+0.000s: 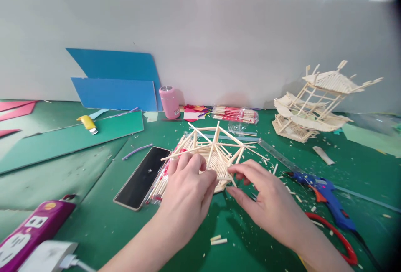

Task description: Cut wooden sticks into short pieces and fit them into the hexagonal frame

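In the head view we see the stick frame (216,155) lying on the green mat (94,217), our landmark. The left hand (188,188) rests on its near left edge, fingers curled together over the sticks. The right hand (263,197) is at its near right corner, thumb and forefinger pinched on one thin stick. Left of the frame lies a phone (142,177); right of it a glue gun (326,194); beyond it, further right, a finished stick pavilion (316,105).
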Action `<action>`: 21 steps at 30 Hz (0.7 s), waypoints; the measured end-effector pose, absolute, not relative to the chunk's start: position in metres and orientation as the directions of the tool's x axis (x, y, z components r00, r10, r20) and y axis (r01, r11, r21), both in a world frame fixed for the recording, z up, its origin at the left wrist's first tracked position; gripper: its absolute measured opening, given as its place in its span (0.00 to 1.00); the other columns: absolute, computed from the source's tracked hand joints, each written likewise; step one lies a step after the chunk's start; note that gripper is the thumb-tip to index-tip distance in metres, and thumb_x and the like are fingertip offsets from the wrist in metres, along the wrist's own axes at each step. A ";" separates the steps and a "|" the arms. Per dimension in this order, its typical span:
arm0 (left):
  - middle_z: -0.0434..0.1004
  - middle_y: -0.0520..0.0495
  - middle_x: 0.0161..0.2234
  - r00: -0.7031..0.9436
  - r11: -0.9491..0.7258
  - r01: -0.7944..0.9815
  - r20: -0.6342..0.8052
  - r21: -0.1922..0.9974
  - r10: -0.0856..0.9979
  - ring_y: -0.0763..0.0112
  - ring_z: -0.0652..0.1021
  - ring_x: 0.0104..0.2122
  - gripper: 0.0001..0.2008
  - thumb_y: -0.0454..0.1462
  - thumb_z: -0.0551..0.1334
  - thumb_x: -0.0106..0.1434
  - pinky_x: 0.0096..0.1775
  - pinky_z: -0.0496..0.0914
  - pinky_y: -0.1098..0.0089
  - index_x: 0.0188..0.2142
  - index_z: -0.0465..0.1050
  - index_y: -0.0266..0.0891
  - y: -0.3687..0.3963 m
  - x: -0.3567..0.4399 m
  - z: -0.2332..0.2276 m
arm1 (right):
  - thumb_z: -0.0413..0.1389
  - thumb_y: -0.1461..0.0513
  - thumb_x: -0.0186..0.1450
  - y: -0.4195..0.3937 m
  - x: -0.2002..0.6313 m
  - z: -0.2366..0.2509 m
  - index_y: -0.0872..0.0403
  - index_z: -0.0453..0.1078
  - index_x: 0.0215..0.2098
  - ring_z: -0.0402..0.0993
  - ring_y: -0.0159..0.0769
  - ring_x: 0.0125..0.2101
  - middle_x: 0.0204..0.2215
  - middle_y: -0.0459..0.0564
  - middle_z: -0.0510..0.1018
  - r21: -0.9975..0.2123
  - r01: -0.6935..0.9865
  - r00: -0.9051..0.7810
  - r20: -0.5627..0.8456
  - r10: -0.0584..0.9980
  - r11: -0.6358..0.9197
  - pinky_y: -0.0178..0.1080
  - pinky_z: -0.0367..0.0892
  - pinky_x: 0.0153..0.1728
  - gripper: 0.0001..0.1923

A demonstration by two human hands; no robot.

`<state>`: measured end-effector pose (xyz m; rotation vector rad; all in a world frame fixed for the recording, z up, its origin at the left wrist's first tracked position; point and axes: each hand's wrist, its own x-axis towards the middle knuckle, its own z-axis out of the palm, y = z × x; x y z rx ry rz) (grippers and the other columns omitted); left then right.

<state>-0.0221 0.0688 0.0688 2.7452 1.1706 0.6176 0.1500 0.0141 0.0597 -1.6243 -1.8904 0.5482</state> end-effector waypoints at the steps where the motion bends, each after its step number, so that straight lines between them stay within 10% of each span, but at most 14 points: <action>1: 0.66 0.45 0.30 0.625 -0.701 0.673 0.326 0.237 0.709 0.60 0.64 0.33 0.13 0.33 0.53 0.62 0.35 0.58 0.60 0.27 0.74 0.39 0.069 -0.021 0.069 | 0.52 0.62 0.63 0.014 0.150 0.060 0.49 0.64 0.46 0.67 0.35 0.42 0.41 0.46 0.70 -0.646 0.743 -0.088 0.161 0.983 0.173 0.41 0.66 0.42 0.13; 21: 0.66 0.47 0.27 0.680 -0.760 0.619 0.347 0.200 0.645 0.62 0.63 0.31 0.10 0.30 0.55 0.58 0.31 0.56 0.62 0.24 0.71 0.39 0.071 -0.015 0.064 | 0.53 0.60 0.62 0.008 0.152 0.057 0.47 0.58 0.52 0.67 0.35 0.38 0.41 0.47 0.69 -0.632 0.757 -0.074 0.169 0.983 0.166 0.39 0.68 0.38 0.20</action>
